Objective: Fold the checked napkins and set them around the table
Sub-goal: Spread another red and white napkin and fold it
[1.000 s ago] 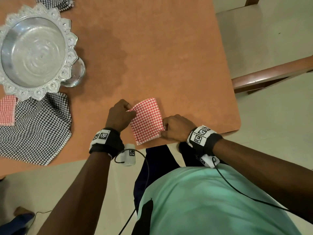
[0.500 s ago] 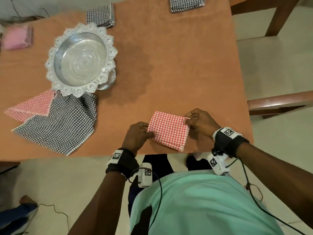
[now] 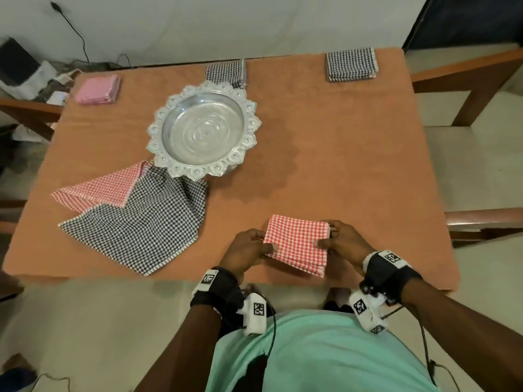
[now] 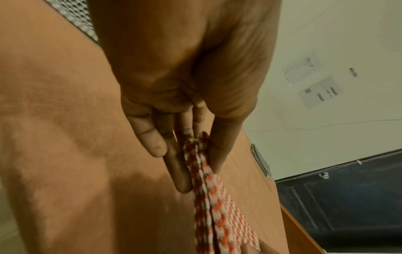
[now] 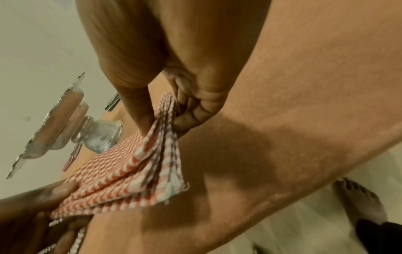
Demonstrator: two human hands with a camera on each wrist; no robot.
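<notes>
Red checked napkin [image 3: 297, 244], folded to a small thick square, is held just above the counter [image 3: 339, 154] near its front edge. The left hand [image 3: 243, 247] pinches its left edge and the right hand [image 3: 343, 244] its right, each grip narrow. A second ago it lay flat, being creased; now it seems lifted, probably ready for placing.

Orange-brown table [image 3: 325, 154] bearing a silver bowl [image 3: 203, 131]; beyond the bowl, three folded napkins [image 3: 351, 64]; just beside its near-left rim, two unfolded napkins [image 3: 135, 219].
</notes>
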